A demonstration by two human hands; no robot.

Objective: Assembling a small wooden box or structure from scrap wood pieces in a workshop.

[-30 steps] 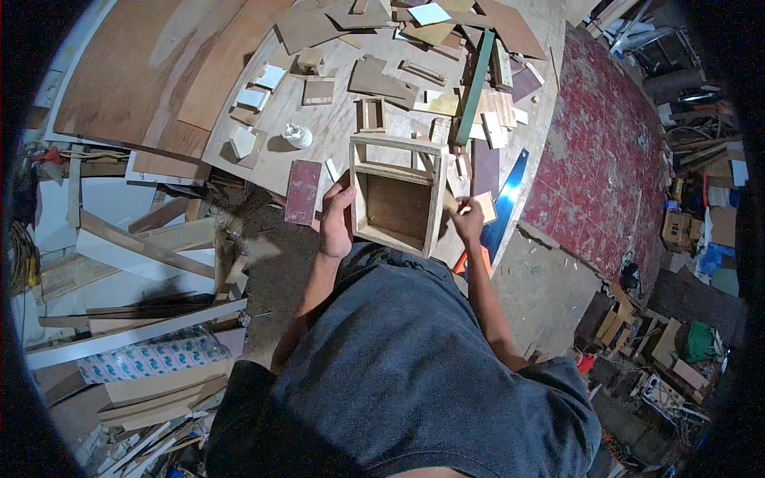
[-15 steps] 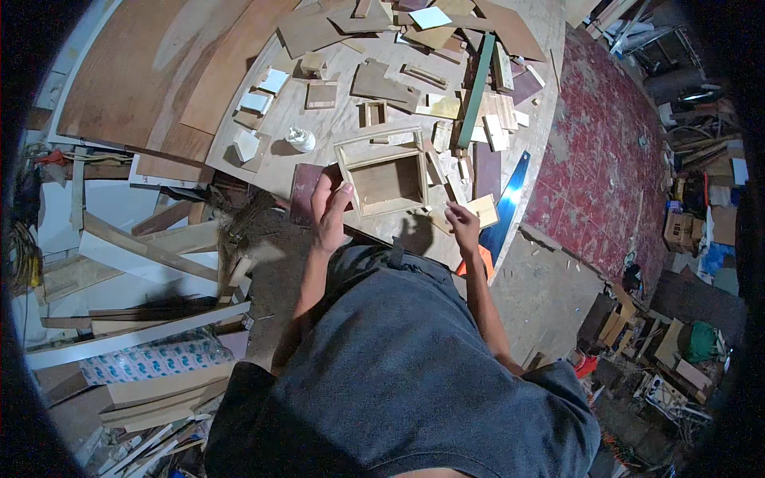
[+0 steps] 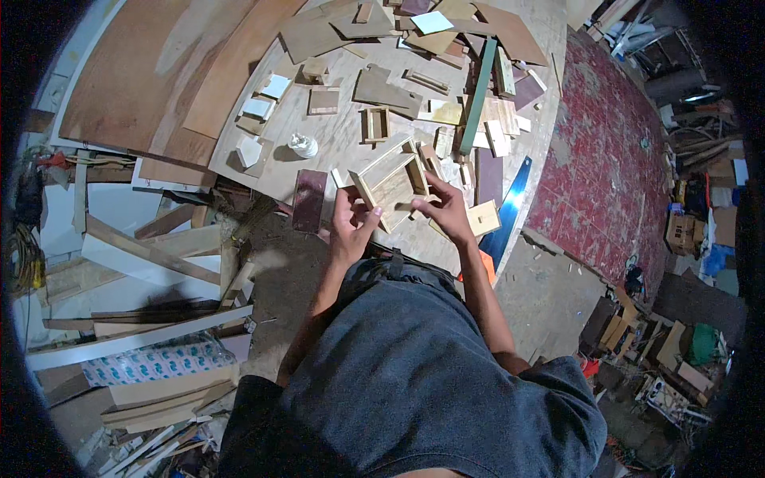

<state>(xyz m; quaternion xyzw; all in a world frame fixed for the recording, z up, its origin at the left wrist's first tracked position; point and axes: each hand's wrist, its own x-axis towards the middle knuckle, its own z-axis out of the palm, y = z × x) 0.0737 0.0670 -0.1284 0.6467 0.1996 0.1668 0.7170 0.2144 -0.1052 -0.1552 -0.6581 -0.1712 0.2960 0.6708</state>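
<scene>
A small open wooden box frame (image 3: 368,191) with a divider across it is held tilted above the near edge of the table. At its lower left corner my left hand (image 3: 353,227) is closed on it, thumb in front and fingers behind. My right hand (image 3: 448,213) grips the right side, its thumb near the frame's inside; some of its fingers are hidden behind the wood. A pale wooden block (image 3: 484,217) lies just right of my right hand. Beyond the frame, a smaller wooden frame (image 3: 374,125) rests on the table.
Wood offcuts, a green strip (image 3: 478,95) and a white crumpled-looking item (image 3: 303,146) lie on the plywood table (image 3: 275,171). A handsaw (image 3: 510,209) with an orange handle lies at the right edge. A dark red board (image 3: 308,201) sits left of my hands. Scrap lumber (image 3: 151,251) fills the left side.
My right hand has moved from beside the pale block onto the frame's right side. The frame has turned and tilted, and my left hand has shifted right with it.
</scene>
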